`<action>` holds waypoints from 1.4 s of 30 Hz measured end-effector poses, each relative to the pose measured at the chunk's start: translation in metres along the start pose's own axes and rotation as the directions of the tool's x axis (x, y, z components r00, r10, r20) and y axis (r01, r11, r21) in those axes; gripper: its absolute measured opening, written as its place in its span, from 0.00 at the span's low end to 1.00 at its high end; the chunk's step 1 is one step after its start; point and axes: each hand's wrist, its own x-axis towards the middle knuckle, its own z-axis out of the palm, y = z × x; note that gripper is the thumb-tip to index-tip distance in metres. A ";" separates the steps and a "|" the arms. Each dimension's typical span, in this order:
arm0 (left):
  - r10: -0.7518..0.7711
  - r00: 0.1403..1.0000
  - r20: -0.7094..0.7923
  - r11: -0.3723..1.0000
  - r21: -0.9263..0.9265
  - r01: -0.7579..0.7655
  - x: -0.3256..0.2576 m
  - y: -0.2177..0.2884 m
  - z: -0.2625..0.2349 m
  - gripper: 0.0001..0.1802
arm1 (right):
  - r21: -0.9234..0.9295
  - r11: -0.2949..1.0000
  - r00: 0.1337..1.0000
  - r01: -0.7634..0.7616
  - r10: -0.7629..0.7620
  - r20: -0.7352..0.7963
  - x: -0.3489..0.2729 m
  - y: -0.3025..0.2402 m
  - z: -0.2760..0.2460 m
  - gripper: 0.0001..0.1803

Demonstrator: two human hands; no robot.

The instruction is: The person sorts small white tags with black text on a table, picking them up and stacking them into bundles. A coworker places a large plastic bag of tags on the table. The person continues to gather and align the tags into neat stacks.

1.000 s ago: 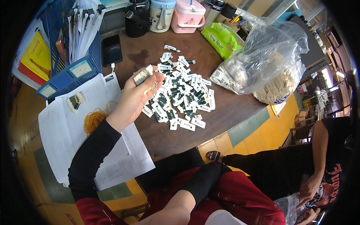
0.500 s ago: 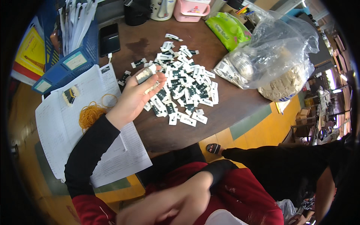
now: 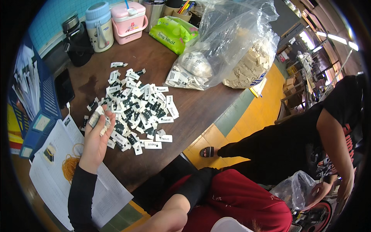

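Table: a dark brown wooden tabletop with a straight front edge, over a yellow and grey tiled floor.
Bag: a big clear crumpled plastic bag sits at the table's far right, holding bundled white tags and a heap of beige ones.
Papers: white printed sheets lie at the table's left front corner, with a loop of orange rubber bands on them.
Pile: a spread of small white and black rectangular fabric labels covers the middle of the table, just right of the left hand.
Back row: a pale blue lidded cup, a pink lidded box and a green soft pack stand along the far edge.
Left hand: the left hand, in a black sleeve, is raised over the table's left side, palm up, fingers curled around a small stack of white labels pinched by the thumb.
Right hand: the right hand is out of view; only the forearm shows at the lower edge, so its fingers cannot be judged.
Other person: a person in black stands to the right, holding a small clear bag.
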 end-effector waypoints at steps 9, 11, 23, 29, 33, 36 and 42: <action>-0.017 0.999 -0.031 1.000 0.008 0.018 -0.001 0.002 0.000 0.20 | 0.270 0.948 0.932 0.168 -0.242 0.269 0.025 0.020 -0.019 0.42; -0.007 1.000 -0.029 1.000 0.016 0.007 -0.002 0.002 0.000 0.20 | 0.138 0.975 0.945 0.173 -0.204 0.254 0.019 0.015 -0.019 0.42; 0.014 1.000 0.009 1.000 0.017 -0.014 0.009 0.002 -0.027 0.25 | -0.299 0.923 0.918 0.243 -0.119 0.377 0.010 -0.019 -0.007 0.46; 0.001 0.991 0.132 0.978 0.205 -0.028 0.014 -0.002 -0.007 0.26 | -0.396 0.766 0.816 0.506 -0.276 0.508 -0.009 -0.002 0.033 0.46; -0.179 0.964 0.198 0.981 0.105 0.160 0.022 -0.030 0.048 0.26 | -0.521 0.545 0.731 0.657 -0.291 0.617 -0.029 0.012 0.048 0.45; -0.284 0.907 0.310 0.955 0.179 0.238 0.020 -0.054 0.096 0.26 | -0.592 0.371 0.697 0.715 -0.325 0.639 -0.046 0.030 0.062 0.45; -0.429 0.767 0.476 0.899 0.304 0.314 -0.001 -0.095 0.176 0.26 | -0.628 0.120 0.598 0.769 -0.483 0.639 -0.075 0.073 0.086 0.40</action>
